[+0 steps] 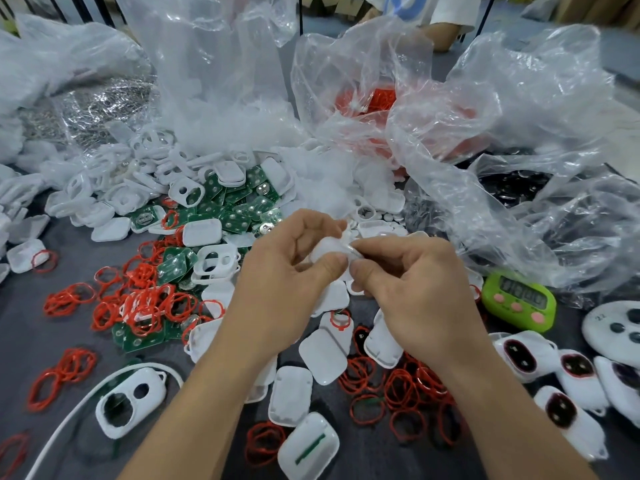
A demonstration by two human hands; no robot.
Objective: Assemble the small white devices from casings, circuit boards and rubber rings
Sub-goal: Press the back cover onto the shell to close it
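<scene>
A smooth white plastic casing (327,252) is held up over the middle of the table (27,341), pinched from both sides. The left hand (287,268) is curled round it, thumb pressed on its near face and fingers folded behind. The right hand (415,285) is closed in a tight pinch at the casing's right end, thumb tip and forefinger brought together. A thin glinting sliver is seen at those fingertips, but what it is cannot be told.

The table is covered in a dark grey matt cloth. Thin red rubber rings (138,299) are heaped in a tangle of loops toward the left edge, and more are scattered under the right wrist toward the near edge. Flat green circuit boards (239,209), dotted with silver pads, are piled beyond the hands, toward the far edge. Rounded-rectangle white casings (114,188), some pierced by two holes, are stacked loosely at the far left. One two-holed shell (130,401) is laid toward the near-left corner, with a white cable (69,410) curved round it. Along the right edge, finished devices (519,355), white with dark oval insets, are laid side by side. A glossy lime-green timer (519,301) with pink buttons is set just beyond them. Crinkled clear plastic bags (519,133) are bunched across the far edge.
</scene>
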